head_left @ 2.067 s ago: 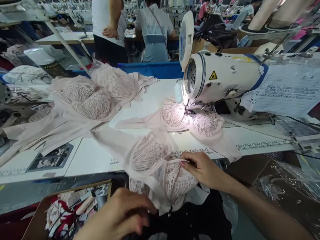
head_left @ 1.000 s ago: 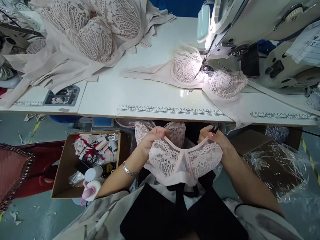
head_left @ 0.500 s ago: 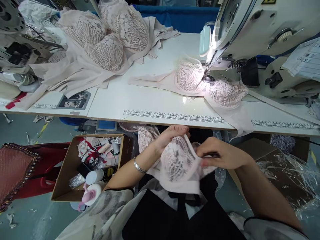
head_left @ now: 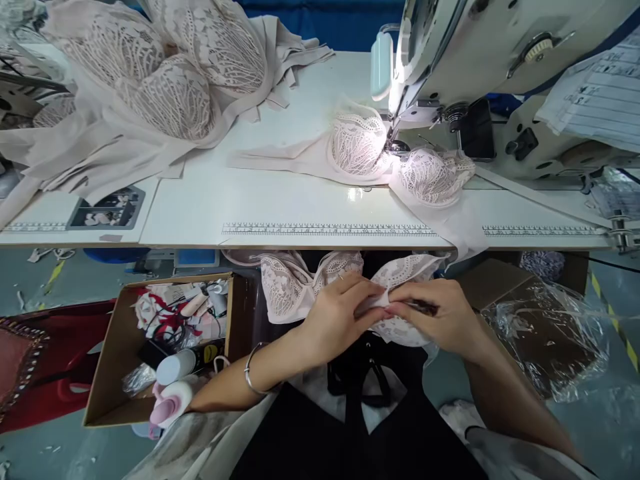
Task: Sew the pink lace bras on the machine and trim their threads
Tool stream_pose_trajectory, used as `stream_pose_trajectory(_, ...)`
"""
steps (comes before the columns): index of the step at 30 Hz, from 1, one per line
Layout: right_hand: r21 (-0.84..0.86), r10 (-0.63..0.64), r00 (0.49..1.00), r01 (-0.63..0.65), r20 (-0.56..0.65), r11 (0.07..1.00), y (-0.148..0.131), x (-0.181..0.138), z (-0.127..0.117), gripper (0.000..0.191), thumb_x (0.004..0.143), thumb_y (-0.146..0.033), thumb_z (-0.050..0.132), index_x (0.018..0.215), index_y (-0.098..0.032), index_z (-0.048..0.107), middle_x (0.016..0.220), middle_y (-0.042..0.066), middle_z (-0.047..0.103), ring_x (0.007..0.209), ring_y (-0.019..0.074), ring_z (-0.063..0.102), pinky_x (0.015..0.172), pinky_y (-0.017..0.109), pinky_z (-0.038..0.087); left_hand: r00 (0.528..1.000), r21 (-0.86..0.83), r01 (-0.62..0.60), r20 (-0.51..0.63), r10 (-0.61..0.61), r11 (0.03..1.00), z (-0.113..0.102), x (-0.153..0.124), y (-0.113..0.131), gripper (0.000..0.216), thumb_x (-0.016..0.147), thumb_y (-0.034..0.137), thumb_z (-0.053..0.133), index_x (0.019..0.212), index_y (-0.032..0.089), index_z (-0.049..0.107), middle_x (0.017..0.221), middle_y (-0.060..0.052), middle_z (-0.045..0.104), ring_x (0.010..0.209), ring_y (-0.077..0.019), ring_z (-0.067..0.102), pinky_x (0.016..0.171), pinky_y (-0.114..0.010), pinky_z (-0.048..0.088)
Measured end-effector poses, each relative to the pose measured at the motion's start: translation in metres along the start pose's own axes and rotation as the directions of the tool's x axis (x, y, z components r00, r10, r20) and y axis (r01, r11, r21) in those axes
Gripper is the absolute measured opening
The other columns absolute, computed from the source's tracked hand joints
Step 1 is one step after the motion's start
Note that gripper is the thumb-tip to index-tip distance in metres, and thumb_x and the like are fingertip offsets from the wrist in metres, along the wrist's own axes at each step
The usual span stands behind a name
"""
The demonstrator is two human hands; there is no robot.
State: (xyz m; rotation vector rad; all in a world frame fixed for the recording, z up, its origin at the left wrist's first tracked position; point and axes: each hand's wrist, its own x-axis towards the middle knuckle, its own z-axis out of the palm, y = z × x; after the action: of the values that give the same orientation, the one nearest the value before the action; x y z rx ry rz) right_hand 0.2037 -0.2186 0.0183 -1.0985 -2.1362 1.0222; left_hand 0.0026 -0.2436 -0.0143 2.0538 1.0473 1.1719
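My left hand (head_left: 343, 313) and my right hand (head_left: 440, 310) meet over my lap, below the table edge. Both pinch the edge of a pale pink lace bra (head_left: 407, 269) between thumb and fingers. A small dark tool (head_left: 423, 307), mostly hidden, is tucked in my right palm. More lace cups (head_left: 285, 287) lie to the left of my hands; whether they belong to the same bra I cannot tell. On the table, another bra (head_left: 357, 147) lies with its middle under the needle area of the sewing machine (head_left: 450, 73).
A pile of lace bras (head_left: 175, 100) covers the table's left side. A printed ruler strip (head_left: 325, 230) runs along the front edge. Below left stands a cardboard box (head_left: 107, 360) of bottles and scraps; a plastic-wrapped carton (head_left: 535, 333) sits at right.
My left hand has moved from the cup's top edge down and right to meet my right hand. The bra has been turned, and more cups now show at left. The view has shifted right.
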Motion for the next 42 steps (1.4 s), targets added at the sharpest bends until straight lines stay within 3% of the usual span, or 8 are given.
stream_pose_trajectory(8,-0.354,-0.265,0.938,0.175,-0.224,0.919,0.028,-0.009,0.008,0.018,0.095,-0.020,0.061,0.098,-0.024,0.078,0.092,0.006,0.072,0.065,0.0132,0.061,0.058,0.026,0.048,0.997,0.045,0.071,-0.034,-0.069,0.996,-0.005,0.002,-0.011,0.007,0.096,0.016,0.061,0.089,0.018,0.062,0.081,-0.002,0.063,0.073,-0.0152,0.061,0.066,-0.025,0.051)
stream_pose_trajectory(12,-0.494,-0.318,0.939,0.217,-0.128,0.842,0.043,-0.010,0.009,0.027,0.096,-0.010,0.054,0.099,-0.023,0.077,0.128,0.009,0.071,0.088,0.0190,0.070,0.068,0.029,0.054,0.995,-0.088,0.089,-0.042,-0.093,0.992,-0.008,0.003,-0.012,0.005,0.092,0.019,0.069,0.089,0.018,0.066,0.078,-0.001,0.062,0.070,-0.0144,0.058,0.063,-0.025,0.048)
stream_pose_trajectory(17,-0.185,-0.286,0.955,0.268,-0.079,0.946,0.038,-0.007,-0.006,0.020,0.099,-0.019,0.058,0.085,-0.019,0.073,0.090,0.008,0.075,0.077,0.0173,0.070,0.063,0.026,0.053,0.979,-0.216,0.159,-0.095,-0.183,0.963,-0.017,0.006,-0.021,0.010,0.091,0.025,0.073,0.083,0.019,0.070,0.081,-0.003,0.066,0.078,-0.0165,0.061,0.068,-0.027,0.049)
stream_pose_trajectory(22,0.196,-0.129,0.985,0.105,0.112,0.975,0.033,-0.010,-0.036,0.028,0.098,-0.036,0.062,0.079,-0.020,0.074,0.079,0.005,0.067,0.064,0.0135,0.063,0.055,0.025,0.050,0.940,-0.351,0.247,-0.139,-0.311,0.903,-0.027,0.001,-0.036,0.012,0.086,0.032,0.079,0.083,0.021,0.076,0.079,-0.003,0.069,0.076,-0.0168,0.061,0.067,-0.028,0.050)
stream_pose_trajectory(26,0.082,-0.166,0.986,0.164,0.022,0.983,0.036,-0.012,-0.041,0.023,0.100,-0.032,0.058,0.091,-0.024,0.078,0.085,0.007,0.073,0.075,0.0179,0.067,0.065,0.030,0.054,0.927,-0.320,0.235,-0.211,-0.311,0.918,-0.025,-0.006,-0.041,0.004,0.085,0.029,0.080,0.087,0.025,0.079,0.082,-0.001,0.072,0.079,-0.0163,0.063,0.072,-0.028,0.051)
stream_pose_trajectory(31,-0.130,-0.182,0.960,0.157,-0.215,0.979,0.036,-0.012,-0.028,0.012,0.089,-0.015,0.071,0.081,-0.024,0.073,0.082,0.005,0.076,0.073,0.0197,0.069,0.066,0.034,0.054,0.896,-0.209,0.219,-0.344,-0.281,0.953,-0.019,-0.010,-0.043,0.006,0.085,0.029,0.080,0.084,0.024,0.079,0.081,-0.001,0.070,0.082,-0.0170,0.063,0.073,-0.028,0.051)
stream_pose_trajectory(38,-0.107,-0.066,0.913,0.025,-0.404,0.994,0.038,-0.011,-0.010,0.025,0.085,-0.016,0.074,0.069,-0.023,0.056,0.077,0.003,0.071,0.062,0.0157,0.061,0.050,0.028,0.042,0.877,-0.100,0.233,-0.409,-0.253,0.967,-0.013,-0.013,-0.047,0.005,0.088,0.026,0.077,0.083,0.024,0.078,0.082,-0.001,0.069,0.083,-0.0174,0.062,0.078,-0.031,0.050)
stream_pose_trajectory(42,-0.123,0.026,0.900,-0.088,-0.436,0.988,0.044,-0.010,-0.005,0.015,0.085,-0.019,0.076,0.082,-0.024,0.061,0.073,-0.001,0.068,0.055,0.0124,0.053,0.050,0.027,0.041,0.866,-0.118,0.240,-0.422,-0.268,0.964,-0.011,-0.013,-0.051,0.003,0.087,0.027,0.078,0.085,0.025,0.079,0.085,0.000,0.068,0.086,-0.0175,0.062,0.082,-0.031,0.049)
